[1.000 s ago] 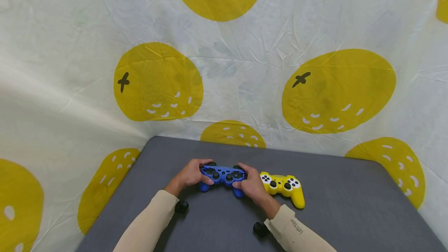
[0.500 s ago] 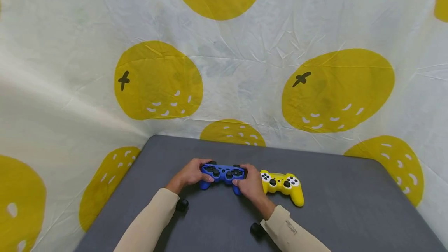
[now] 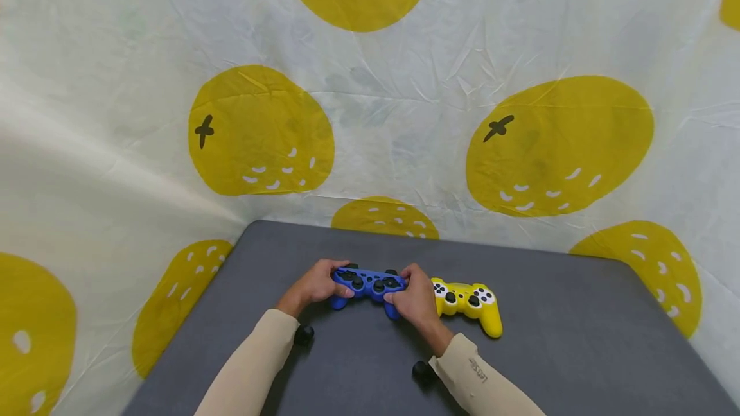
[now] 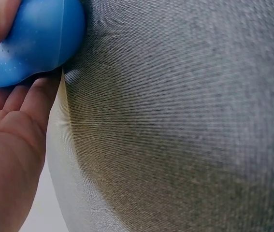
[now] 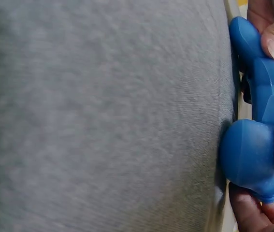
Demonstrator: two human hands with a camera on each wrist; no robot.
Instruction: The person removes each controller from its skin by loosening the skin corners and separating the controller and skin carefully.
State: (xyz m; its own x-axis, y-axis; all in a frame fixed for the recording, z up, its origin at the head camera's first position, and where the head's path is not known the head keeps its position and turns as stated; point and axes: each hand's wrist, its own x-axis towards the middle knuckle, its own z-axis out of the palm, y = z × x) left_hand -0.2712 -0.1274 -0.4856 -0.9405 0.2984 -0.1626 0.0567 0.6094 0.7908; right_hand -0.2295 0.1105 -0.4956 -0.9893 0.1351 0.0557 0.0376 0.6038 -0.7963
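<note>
A blue game controller (image 3: pixel 370 282), with two dark thumbsticks, is gripped at both ends close over the grey table. My left hand (image 3: pixel 315 283) holds its left end, thumb on the face and index finger at the top edge. At the other end, my right hand (image 3: pixel 416 298) grips it the same way. One rounded blue handle of the controller (image 4: pixel 35 43) shows in the left wrist view, with fingers beneath it. In the right wrist view the blue controller (image 5: pixel 252 150) is seen from its side, near the table surface. The undersides of the fingers are partly hidden.
Right beside my right hand lies a yellow game controller (image 3: pixel 488 320) with white button areas, its left part hidden behind that hand. The grey table (image 3: pixel 578 339) meets a white cloth (image 3: pixel 399 146) printed with yellow fruit at the back and sides.
My right hand has shifted slightly on the controller, its index finger moving a little to the right along the top edge. Both hands keep their grip, and the yellow controller stays put.
</note>
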